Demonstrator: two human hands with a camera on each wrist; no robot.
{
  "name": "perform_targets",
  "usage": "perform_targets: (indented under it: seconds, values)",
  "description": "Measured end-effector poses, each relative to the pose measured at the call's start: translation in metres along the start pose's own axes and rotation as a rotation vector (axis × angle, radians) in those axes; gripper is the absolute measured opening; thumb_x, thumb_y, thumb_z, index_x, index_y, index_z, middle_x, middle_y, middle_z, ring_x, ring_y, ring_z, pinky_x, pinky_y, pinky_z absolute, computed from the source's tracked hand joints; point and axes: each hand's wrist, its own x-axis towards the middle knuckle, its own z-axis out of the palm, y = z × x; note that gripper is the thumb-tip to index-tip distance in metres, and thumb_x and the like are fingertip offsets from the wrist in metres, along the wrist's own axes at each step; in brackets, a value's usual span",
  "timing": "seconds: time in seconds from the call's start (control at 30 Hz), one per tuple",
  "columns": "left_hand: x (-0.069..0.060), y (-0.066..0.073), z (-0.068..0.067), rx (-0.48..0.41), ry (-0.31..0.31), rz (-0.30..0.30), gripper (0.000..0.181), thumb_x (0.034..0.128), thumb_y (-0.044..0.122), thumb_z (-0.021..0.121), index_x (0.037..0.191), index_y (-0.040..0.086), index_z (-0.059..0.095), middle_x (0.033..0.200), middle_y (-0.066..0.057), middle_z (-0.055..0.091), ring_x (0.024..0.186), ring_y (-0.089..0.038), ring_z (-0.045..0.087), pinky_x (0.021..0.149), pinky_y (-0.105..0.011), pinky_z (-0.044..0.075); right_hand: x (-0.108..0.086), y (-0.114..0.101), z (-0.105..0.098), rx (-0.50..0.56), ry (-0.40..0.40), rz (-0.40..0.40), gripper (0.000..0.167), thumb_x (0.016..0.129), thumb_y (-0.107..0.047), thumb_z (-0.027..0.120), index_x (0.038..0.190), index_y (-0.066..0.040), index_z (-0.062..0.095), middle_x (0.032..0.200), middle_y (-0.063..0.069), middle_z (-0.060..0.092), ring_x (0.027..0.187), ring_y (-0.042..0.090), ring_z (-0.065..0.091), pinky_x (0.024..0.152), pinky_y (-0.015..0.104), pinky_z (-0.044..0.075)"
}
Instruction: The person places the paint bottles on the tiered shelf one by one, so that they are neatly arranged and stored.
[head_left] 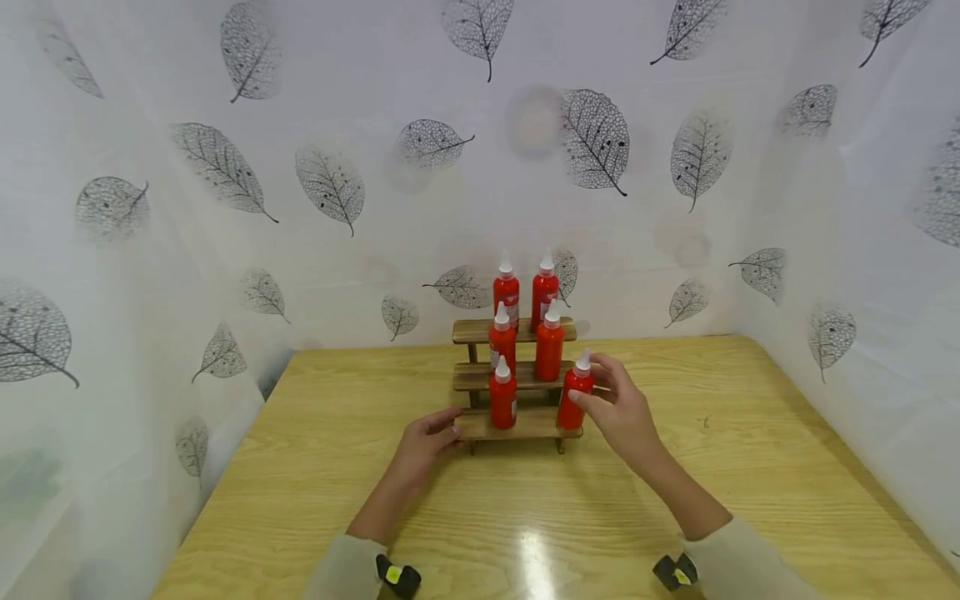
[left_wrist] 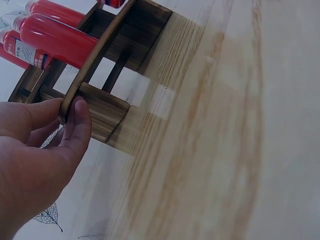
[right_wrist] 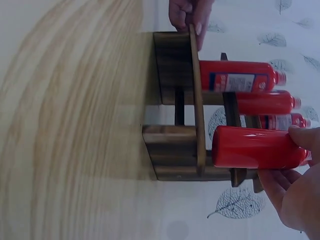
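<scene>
A three-step wooden display rack point(head_left: 480, 425) stands on the table, with red squeeze bottles with white pointed caps on its steps. My left hand point(head_left: 426, 443) pinches the left end of the lowest step between thumb and fingers; the left wrist view shows this grip on the board's edge point(left_wrist: 80, 80). With thumb and fingers, my right hand point(head_left: 621, 410) holds a red bottle point(head_left: 574, 402) at the right end of that step, slightly tilted. In the right wrist view the bottle's base point(right_wrist: 216, 146) is close to the board; whether they touch I cannot tell.
Another red bottle point(head_left: 503, 402) stands on the left of the lowest step. Two are on the middle step, including one bottle point(head_left: 549, 353) at right, and two on the top step. A white leaf-patterned curtain point(head_left: 480, 200) hangs behind the wooden table point(head_left: 330, 417).
</scene>
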Motion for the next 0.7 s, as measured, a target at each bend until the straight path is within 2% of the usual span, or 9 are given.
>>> perform_targets:
  seconds: [0.07, 0.17, 0.33, 0.47, 0.7]
  values:
    - [0.000, 0.000, 0.000, 0.004, -0.001, 0.001, 0.041, 0.0992, 0.001, 0.059, 0.138, -0.010, 0.053, 0.127, -0.022, 0.058, 0.096, -0.015, 0.067, 0.090, -0.031, 0.061, 0.000, 0.001, 0.007, -0.001, -0.002, -0.016, 0.058, 0.092, -0.016, 0.075, 0.143, -0.014, 0.047, 0.134, 0.016, 0.062, 0.120, 0.032, 0.061, 0.093, 0.015, 0.053]
    - [0.000, 0.000, 0.000, 0.002, 0.002, -0.006, 0.041, 0.0992, 0.001, 0.059, 0.139, -0.009, 0.054, 0.124, -0.020, 0.059, 0.096, -0.016, 0.067, 0.091, -0.030, 0.060, 0.001, 0.001, 0.017, -0.002, -0.005, -0.037, 0.056, 0.092, -0.014, 0.075, 0.141, -0.013, 0.049, 0.132, 0.015, 0.063, 0.119, 0.031, 0.062, 0.098, 0.029, 0.057]
    - [-0.001, -0.002, 0.000, 0.003, 0.001, 0.009, 0.041, 0.0995, 0.001, 0.058, 0.139, -0.011, 0.053, 0.128, -0.025, 0.058, 0.094, -0.015, 0.067, 0.090, -0.030, 0.061, 0.001, -0.001, 0.027, 0.012, -0.007, -0.068, 0.055, 0.091, -0.011, 0.076, 0.139, -0.011, 0.051, 0.130, 0.016, 0.064, 0.118, 0.033, 0.062, 0.102, 0.050, 0.055]
    - [0.000, -0.002, 0.000, -0.008, -0.003, 0.009, 0.041, 0.0999, 0.002, 0.058, 0.139, -0.010, 0.053, 0.134, -0.026, 0.056, 0.094, -0.015, 0.067, 0.089, -0.030, 0.061, 0.002, -0.002, 0.032, 0.001, -0.008, -0.091, 0.055, 0.090, -0.012, 0.077, 0.138, -0.011, 0.051, 0.130, 0.014, 0.064, 0.117, 0.033, 0.062, 0.101, 0.051, 0.055]
    - [0.000, -0.001, 0.001, -0.020, 0.009, -0.008, 0.040, 0.0996, 0.002, 0.059, 0.138, -0.008, 0.055, 0.133, -0.024, 0.058, 0.092, -0.016, 0.068, 0.088, -0.030, 0.061, 0.000, -0.002, 0.033, -0.007, -0.018, -0.096, 0.057, 0.091, -0.014, 0.076, 0.141, -0.012, 0.048, 0.132, 0.012, 0.062, 0.117, 0.032, 0.062, 0.101, 0.053, 0.054]
